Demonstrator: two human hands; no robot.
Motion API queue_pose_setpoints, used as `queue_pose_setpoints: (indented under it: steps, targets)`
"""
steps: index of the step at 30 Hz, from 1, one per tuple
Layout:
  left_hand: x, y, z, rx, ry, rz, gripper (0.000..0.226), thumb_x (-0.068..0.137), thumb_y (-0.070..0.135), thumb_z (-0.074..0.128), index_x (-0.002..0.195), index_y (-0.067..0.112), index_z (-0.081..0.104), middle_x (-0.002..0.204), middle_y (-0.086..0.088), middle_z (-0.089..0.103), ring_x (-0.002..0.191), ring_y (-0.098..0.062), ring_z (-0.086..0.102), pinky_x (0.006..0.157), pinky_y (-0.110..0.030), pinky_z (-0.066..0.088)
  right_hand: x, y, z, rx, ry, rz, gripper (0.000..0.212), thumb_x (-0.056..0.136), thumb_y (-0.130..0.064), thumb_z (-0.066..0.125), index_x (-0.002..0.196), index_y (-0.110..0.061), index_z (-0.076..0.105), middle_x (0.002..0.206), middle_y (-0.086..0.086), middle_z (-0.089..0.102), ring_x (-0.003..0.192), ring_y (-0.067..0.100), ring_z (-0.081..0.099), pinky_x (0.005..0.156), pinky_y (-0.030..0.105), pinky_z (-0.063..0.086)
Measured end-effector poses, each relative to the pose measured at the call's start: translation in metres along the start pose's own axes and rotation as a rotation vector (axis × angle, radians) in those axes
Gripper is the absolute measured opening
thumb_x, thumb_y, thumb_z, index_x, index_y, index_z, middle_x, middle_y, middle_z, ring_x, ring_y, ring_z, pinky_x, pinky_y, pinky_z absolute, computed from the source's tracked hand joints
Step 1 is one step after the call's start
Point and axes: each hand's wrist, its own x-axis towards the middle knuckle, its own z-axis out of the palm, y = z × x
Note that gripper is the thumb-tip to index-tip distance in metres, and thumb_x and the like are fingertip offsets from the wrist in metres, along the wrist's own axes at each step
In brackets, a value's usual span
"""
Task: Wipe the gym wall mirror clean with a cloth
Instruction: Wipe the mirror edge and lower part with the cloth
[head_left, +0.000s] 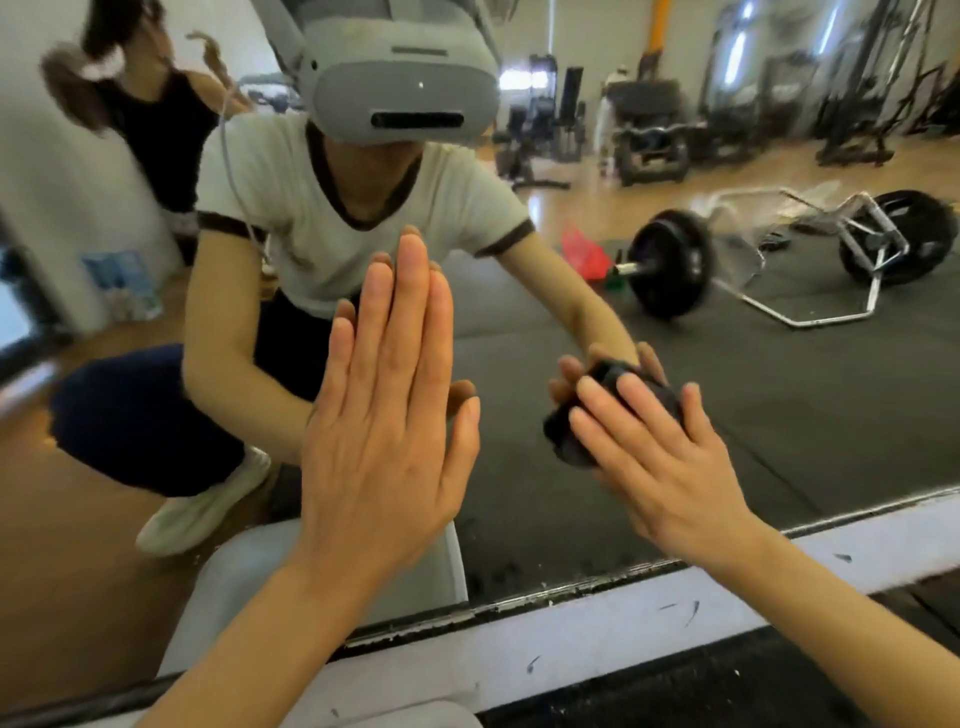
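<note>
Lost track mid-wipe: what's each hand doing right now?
Left hand: open, flat on the mirror.
Right hand: open, pressing the dark cloth to the glass.

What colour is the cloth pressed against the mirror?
Black, or very dark; the cloth shows under the right hand in the head view.

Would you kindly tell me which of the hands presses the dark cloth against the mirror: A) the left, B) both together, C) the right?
C: the right hand presses the dark cloth to the mirror with straight fingers, while the left hand lies flat on the glass, bare.
</note>
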Motion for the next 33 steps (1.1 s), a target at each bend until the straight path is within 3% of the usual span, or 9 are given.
queue_pose_setpoints:
  steps: [6,10,13,16,21,24,29,31,33]
  targets:
    - [0.0,0.001,0.001,-0.012,-0.002,-0.018,0.072,0.104,0.024,0.042,0.157,-0.004,0.003,0.163,-0.008,0.001,0.154,-0.021,-0.012,0.126,-0.041,-0.002,0.116,0.017,-0.017,0.041,0.385,0.363,0.05,0.106,-0.025,0.037,0.148,0.001,0.036,0.153,0.028,0.038,0.147,0.039,0.02,0.122,0.045,-0.004]
    - [0.0,0.0,-0.001,-0.037,0.005,-0.014,0.071,0.103,0.021,0.045,0.156,-0.005,0.004,0.162,-0.012,0.002,0.154,-0.023,-0.007,0.126,-0.041,-0.002,0.014,-0.036,0.017,-0.097,0.123,0.12,0.064,0.105,-0.023,0.048,0.159,-0.009,0.017,0.169,0.007,0.003,0.156,0.022,0.001,0.125,0.045,-0.003]
    - [0.002,0.0,-0.005,-0.094,-0.003,-0.011,0.07,0.102,0.014,0.047,0.156,-0.005,0.005,0.162,-0.013,0.002,0.154,-0.022,-0.007,0.126,-0.04,-0.002,-0.031,-0.042,0.021,-0.212,-0.036,-0.031,0.084,0.094,-0.028,0.056,0.162,-0.012,0.009,0.169,0.003,-0.002,0.156,0.021,0.002,0.125,0.044,-0.002]
    - [-0.01,-0.007,-0.013,-0.156,-0.045,-0.026,0.068,0.101,0.01,0.043,0.157,-0.003,0.005,0.165,-0.01,-0.001,0.155,-0.02,-0.007,0.126,-0.04,-0.002,0.027,-0.023,0.008,-0.124,0.124,0.048,0.066,0.104,-0.026,0.048,0.16,-0.012,0.016,0.169,0.004,0.003,0.156,0.02,0.002,0.125,0.043,-0.003]
    - [-0.058,-0.043,-0.027,-0.08,-0.034,-0.172,0.071,0.098,0.018,0.038,0.159,0.002,0.005,0.167,0.003,-0.018,0.155,-0.017,-0.012,0.126,-0.035,-0.008,0.137,-0.007,-0.015,0.046,0.427,0.371,0.049,0.105,-0.021,0.045,0.149,0.001,0.038,0.152,0.026,0.041,0.145,0.039,0.022,0.122,0.043,-0.005]
    - [-0.071,-0.065,-0.031,-0.051,-0.057,-0.205,0.077,0.099,0.022,0.039,0.161,0.011,-0.005,0.167,0.0,-0.015,0.155,-0.018,-0.014,0.126,-0.035,-0.007,0.094,-0.038,0.006,0.016,0.343,0.3,0.051,0.106,-0.022,0.044,0.154,-0.008,0.031,0.163,0.014,0.024,0.155,0.027,0.01,0.124,0.044,-0.005]
    - [-0.079,-0.079,-0.025,-0.006,-0.051,-0.144,0.077,0.1,0.025,0.038,0.16,0.009,-0.008,0.167,-0.002,-0.021,0.155,-0.02,-0.014,0.126,-0.036,-0.007,-0.013,-0.062,0.028,-0.134,-0.075,-0.104,0.085,0.093,-0.021,0.058,0.162,-0.014,0.009,0.17,0.001,-0.001,0.156,0.022,0.001,0.123,0.046,0.005]
    - [-0.081,-0.08,-0.022,-0.008,-0.043,-0.136,0.077,0.1,0.024,0.038,0.16,0.01,-0.01,0.166,0.0,-0.023,0.155,-0.019,-0.015,0.126,-0.036,-0.008,0.02,-0.05,0.019,-0.107,0.024,-0.089,0.073,0.097,-0.019,0.055,0.159,-0.011,0.019,0.169,0.005,0.004,0.156,0.022,0.001,0.123,0.044,0.005]
    - [-0.08,-0.08,-0.022,0.001,-0.034,-0.132,0.077,0.1,0.024,0.037,0.159,0.009,-0.01,0.166,0.001,-0.024,0.155,-0.018,-0.016,0.126,-0.036,-0.008,0.082,-0.036,0.001,-0.007,0.228,0.137,0.049,0.107,-0.021,0.043,0.152,-0.006,0.033,0.162,0.015,0.025,0.155,0.027,0.004,0.124,0.041,-0.005]
